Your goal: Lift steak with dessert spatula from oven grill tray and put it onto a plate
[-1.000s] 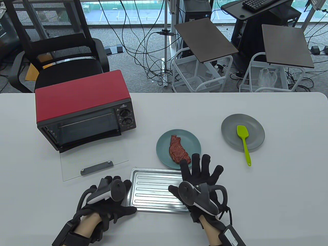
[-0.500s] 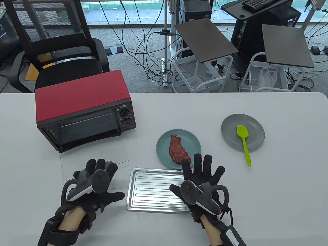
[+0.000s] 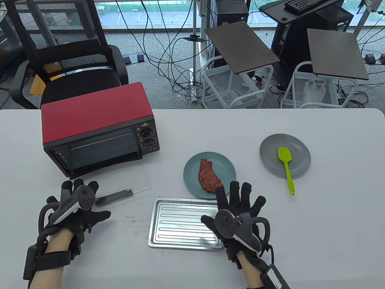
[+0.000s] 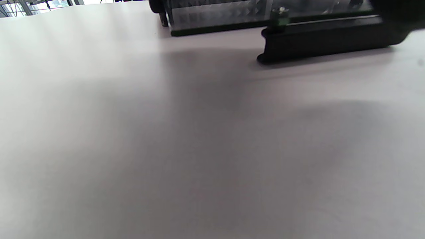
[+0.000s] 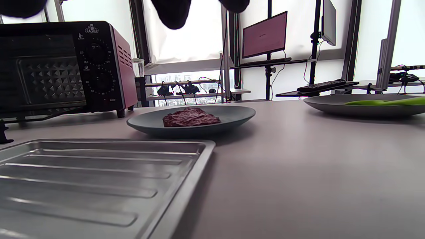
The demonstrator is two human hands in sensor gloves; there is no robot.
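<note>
The red-brown steak (image 3: pixel 209 176) (image 5: pixel 191 117) lies on a teal plate (image 3: pixel 192 162) (image 5: pixel 232 116) at mid-table. Just in front of it, the ribbed metal grill tray (image 3: pixel 180 222) (image 5: pixel 99 179) stands bare. The green dessert spatula (image 3: pixel 285 162) (image 5: pixel 385 102) rests on a grey plate (image 3: pixel 270 144) (image 5: pixel 358 108) to the right, its handle overhanging the rim. My right hand (image 3: pixel 239 197) hovers spread and holds nothing, over the tray's right end and the teal plate's near rim. My left hand (image 3: pixel 78 188) is open at the left end of the oven door handle (image 3: pixel 114 197) (image 4: pixel 325 39).
A red toaster oven (image 3: pixel 99 126) (image 5: pixel 66 66) stands at the back left. Its glass door (image 3: pixel 135 192) lies flat on the white table (image 3: pixel 331 225) towards me. An office chair, carts and cables are beyond the table's far edge.
My left hand has come away from the tray's left edge and moved left and forward onto the oven's open door. The right hand has barely shifted.
</note>
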